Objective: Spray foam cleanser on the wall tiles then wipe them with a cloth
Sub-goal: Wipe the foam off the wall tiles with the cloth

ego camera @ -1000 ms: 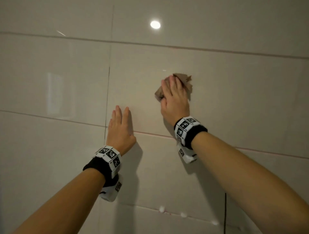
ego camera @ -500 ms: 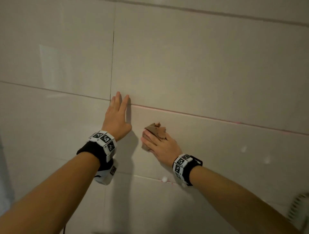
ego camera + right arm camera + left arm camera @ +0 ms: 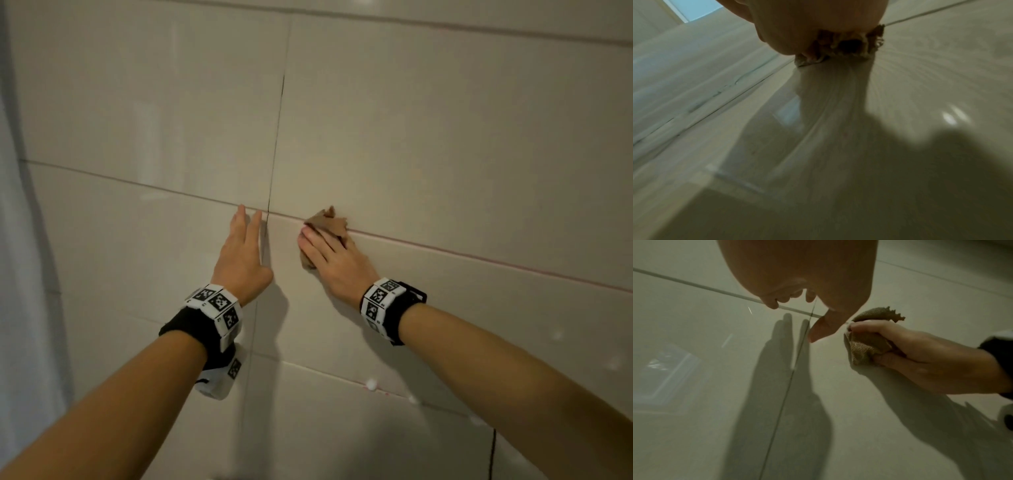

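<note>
Large glossy beige wall tiles (image 3: 445,144) fill the head view. My right hand (image 3: 329,253) grips a crumpled brown cloth (image 3: 327,222) and presses it on the wall at a horizontal grout line. The left wrist view shows the cloth (image 3: 867,345) bunched between my right thumb and fingers. In the right wrist view the cloth (image 3: 840,45) sticks out under my palm against the tile. My left hand (image 3: 245,250) lies flat on the wall just left of the cloth, fingers straight, beside a vertical grout line (image 3: 275,154). No foam cleanser bottle is in view.
Small white foam blobs (image 3: 371,383) cling to the lower tiles at the right. A pale curtain (image 3: 20,274) hangs along the left edge. A dark vertical grout joint (image 3: 492,455) runs at the bottom right.
My right hand swept the cloth down the tile, then back up a little to the grout line beside my left hand. The left hand stayed flat on the wall.
</note>
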The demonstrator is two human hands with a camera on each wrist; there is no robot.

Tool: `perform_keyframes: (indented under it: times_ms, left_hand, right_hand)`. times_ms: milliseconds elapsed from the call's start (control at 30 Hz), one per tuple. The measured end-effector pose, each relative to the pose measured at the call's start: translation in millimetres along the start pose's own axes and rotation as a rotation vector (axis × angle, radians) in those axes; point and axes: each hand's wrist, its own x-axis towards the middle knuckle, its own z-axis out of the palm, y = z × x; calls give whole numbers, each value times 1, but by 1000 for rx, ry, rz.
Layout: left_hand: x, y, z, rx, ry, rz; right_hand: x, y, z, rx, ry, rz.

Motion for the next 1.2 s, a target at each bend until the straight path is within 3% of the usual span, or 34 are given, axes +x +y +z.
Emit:
perform_keyframes:
  times_ms: [300,567,833,1200]
  left_hand:
    - [6,-23,-14,-12,37,-31]
    - [14,-25,-12,-19,34,-3]
    - [21,-19,-6,-24,3,70]
    - [28,-15,-7,65,-45,100]
  right_hand:
    - [33,-12,9,140,32,-205]
    - [36,-13,2,276,-33,-50]
    - [26,-14,1,80,13,106]
    - [29,-15,0,128,-71,-54]
